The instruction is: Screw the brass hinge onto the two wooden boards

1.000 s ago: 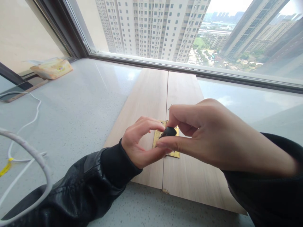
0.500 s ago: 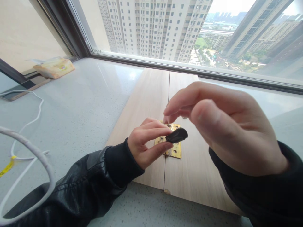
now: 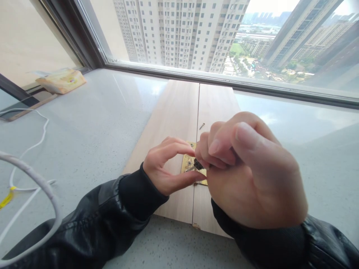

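My right hand (image 3: 246,168) is closed around the black handle of a screwdriver (image 3: 198,164); most of the handle is hidden in the fist. A short metal shaft points left from it, over a brass hinge (image 3: 185,164). My left hand (image 3: 168,168) is at the left of the handle, thumb and fingers apart in a C shape, fingertips near my right fist. The hinge lies across the seam of two pale wooden boards (image 3: 168,116), partly covered by my hands. Beyond my right hand a loose screw (image 3: 202,126) lies on the right board.
The boards lie on a speckled light countertop (image 3: 112,112) below a large window. A white cable (image 3: 42,175) with a yellow tag loops at the left. A yellow tissue pack (image 3: 61,80) and a phone-like flat object (image 3: 30,106) are at the back left.
The screwdriver handle has passed from my left hand's pinch into my right hand, which came left and closed on it. My left fingers have spread. The loose screw is now uncovered.
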`<state>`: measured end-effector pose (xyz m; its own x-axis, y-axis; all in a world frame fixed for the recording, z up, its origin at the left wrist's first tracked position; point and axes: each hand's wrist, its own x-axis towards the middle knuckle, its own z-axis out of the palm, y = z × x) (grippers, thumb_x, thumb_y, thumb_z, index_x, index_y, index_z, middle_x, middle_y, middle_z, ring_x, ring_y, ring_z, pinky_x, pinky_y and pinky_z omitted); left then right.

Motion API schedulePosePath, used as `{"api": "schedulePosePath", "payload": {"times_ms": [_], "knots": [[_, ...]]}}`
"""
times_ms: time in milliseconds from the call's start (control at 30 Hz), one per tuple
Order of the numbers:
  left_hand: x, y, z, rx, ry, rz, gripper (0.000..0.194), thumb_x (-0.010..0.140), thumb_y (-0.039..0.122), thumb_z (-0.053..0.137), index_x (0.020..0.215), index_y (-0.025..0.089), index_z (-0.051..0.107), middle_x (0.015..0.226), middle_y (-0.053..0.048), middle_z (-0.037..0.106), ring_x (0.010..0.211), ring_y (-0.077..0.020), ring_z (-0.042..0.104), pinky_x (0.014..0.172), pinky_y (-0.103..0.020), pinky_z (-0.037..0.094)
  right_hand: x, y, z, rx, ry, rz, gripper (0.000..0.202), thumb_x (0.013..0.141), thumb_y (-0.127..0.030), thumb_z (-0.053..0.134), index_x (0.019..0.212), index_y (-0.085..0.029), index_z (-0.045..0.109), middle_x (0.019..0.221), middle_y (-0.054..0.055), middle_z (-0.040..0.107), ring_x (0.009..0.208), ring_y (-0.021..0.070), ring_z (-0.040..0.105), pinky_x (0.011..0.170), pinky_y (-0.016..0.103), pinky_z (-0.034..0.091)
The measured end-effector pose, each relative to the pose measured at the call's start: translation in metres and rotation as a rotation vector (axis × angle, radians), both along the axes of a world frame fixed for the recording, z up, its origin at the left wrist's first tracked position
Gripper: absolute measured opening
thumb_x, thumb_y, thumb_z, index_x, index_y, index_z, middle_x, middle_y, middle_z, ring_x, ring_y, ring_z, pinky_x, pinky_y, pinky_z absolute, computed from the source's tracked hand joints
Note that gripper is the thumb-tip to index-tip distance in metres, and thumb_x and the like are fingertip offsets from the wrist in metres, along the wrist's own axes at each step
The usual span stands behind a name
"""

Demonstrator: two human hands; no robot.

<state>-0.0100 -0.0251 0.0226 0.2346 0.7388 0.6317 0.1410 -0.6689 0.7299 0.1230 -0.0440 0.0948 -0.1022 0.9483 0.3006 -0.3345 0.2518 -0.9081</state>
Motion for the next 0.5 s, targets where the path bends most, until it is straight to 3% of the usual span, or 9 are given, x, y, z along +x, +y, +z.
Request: {"api": "schedulePosePath", "payload": {"times_ms": [100, 267, 400, 500], "knots": [[0.002, -0.001, 0.004, 0.107, 0.028, 0.061, 0.027, 0.059, 0.02, 0.083, 0.08, 0.012, 0.066, 0.081, -0.008, 0.069, 0.075, -0.0173, 0.065, 0.07, -0.03, 0.053, 0.004, -0.003, -0.001, 0.01, -0.029, -0.009, 0.025, 0.082, -0.014, 0.051, 0.059, -0.023, 0.05, 0.051, -0.005, 0.036, 0.049, 0.0117, 0.035, 0.051, 0.029, 0.037], [0.002, -0.004, 0.012, 0.085, 0.138, 0.099, 0.016, 0.069, 0.022, 0.078, 0.078, 0.014, 0.068, 0.078, -0.006, 0.07, 0.075, -0.0177, 0.064, 0.068, -0.03, 0.053, 0.0, -0.003, 0.003, -0.018, -0.116, -0.011, 0.022, 0.079, -0.02, 0.053, 0.058, -0.024, 0.047, 0.052, -0.005, 0.027, 0.049, 0.0124, 0.029, 0.047, 0.029, 0.033], [0.002, -0.002, 0.012, 0.208, 0.111, 0.068, 0.011, 0.072, 0.021, 0.074, 0.08, 0.017, 0.067, 0.077, -0.003, 0.072, 0.073, -0.0161, 0.064, 0.067, -0.03, 0.054, -0.006, 0.002, 0.009, -0.059, -0.119, 0.014, 0.029, 0.077, -0.016, 0.053, 0.053, -0.022, 0.038, 0.046, -0.006, 0.03, 0.042, 0.0092, 0.026, 0.04, 0.025, 0.03], [0.002, 0.001, 0.005, 0.095, 0.086, 0.025, 0.014, 0.073, 0.026, 0.074, 0.081, 0.019, 0.067, 0.081, -0.003, 0.073, 0.078, -0.0181, 0.065, 0.072, -0.033, 0.054, -0.006, 0.004, 0.014, 0.031, -0.287, -0.011, 0.03, 0.079, -0.019, 0.056, 0.053, -0.021, 0.041, 0.048, -0.006, 0.041, 0.044, 0.0079, 0.038, 0.042, 0.023, 0.035]]}}
